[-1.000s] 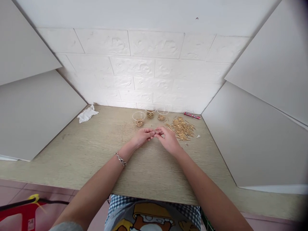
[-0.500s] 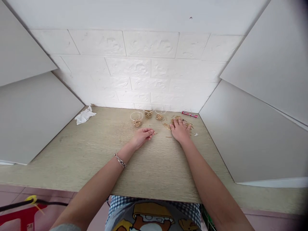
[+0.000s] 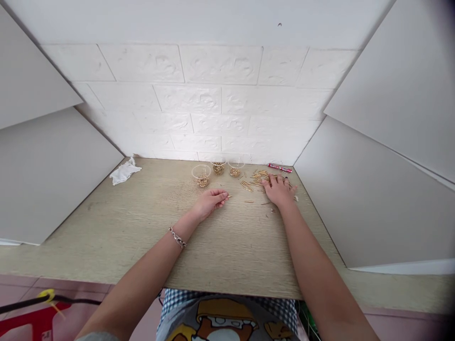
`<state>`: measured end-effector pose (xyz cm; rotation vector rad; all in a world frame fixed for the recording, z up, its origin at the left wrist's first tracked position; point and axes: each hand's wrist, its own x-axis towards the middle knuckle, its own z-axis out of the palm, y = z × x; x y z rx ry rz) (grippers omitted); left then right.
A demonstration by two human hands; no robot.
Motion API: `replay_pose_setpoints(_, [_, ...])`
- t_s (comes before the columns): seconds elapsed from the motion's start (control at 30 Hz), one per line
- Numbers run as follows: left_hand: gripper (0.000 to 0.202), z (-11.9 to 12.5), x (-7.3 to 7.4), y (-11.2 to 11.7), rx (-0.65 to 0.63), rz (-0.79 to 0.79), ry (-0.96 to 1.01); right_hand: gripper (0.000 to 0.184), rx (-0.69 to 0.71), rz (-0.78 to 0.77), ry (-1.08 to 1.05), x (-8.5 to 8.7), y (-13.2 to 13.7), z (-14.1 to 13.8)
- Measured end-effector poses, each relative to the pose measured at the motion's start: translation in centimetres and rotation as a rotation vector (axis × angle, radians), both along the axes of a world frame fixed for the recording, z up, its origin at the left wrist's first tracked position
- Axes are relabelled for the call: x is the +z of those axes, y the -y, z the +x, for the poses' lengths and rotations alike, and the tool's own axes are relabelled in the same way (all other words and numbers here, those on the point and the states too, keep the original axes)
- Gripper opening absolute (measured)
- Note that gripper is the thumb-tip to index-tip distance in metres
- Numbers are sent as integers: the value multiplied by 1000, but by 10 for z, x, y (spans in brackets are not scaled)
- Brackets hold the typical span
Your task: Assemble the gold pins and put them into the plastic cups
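Note:
My left hand [image 3: 212, 202] is closed in a pinch over the middle of the table. From its fingertips pokes a thin gold-coloured metal pin [image 3: 230, 196]. With fingers spread, my right hand [image 3: 279, 190] lies flat on the right part of a pile of similar gold pins [image 3: 259, 177], hiding some of them. A few loose gold pins [image 3: 246, 185] lie between the two hands. Beyond my left hand stand three clear plastic cups, the left cup [image 3: 201, 171], the back cup [image 3: 218, 168] and the right cup [image 3: 235, 172], each with small gold pieces inside.
A crumpled white tissue [image 3: 124, 171] lies at the table's back left. Near the back right corner is a red tube-like packet [image 3: 279, 168]. Tiny brownish bits are scattered left of the cups. White panels [image 3: 377, 199] flank the table [image 3: 227, 255], and a white brick-patterned wall [image 3: 220, 99] closes the back.
My right hand has slid to the right across the pile, uncovering pins on its left side. My left hand stays in place with its pin.

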<state>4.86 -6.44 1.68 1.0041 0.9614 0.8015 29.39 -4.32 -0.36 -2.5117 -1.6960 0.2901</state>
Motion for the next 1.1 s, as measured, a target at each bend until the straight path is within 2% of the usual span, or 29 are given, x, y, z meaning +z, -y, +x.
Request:
replay_pose_setpoints(0.17, [27,0,-1,-1,-30,32,-23,67,-21,-2,30,0,1,2])
replay_pose_setpoints(0.7, [29,1,-2,-1,-65,60,-65,66,168,-31,13,4,5,-32])
replay_pose_setpoints(1.1, [25,1,-4,-1,-76,72,-77,66,36,-33,19,1,5,-6])
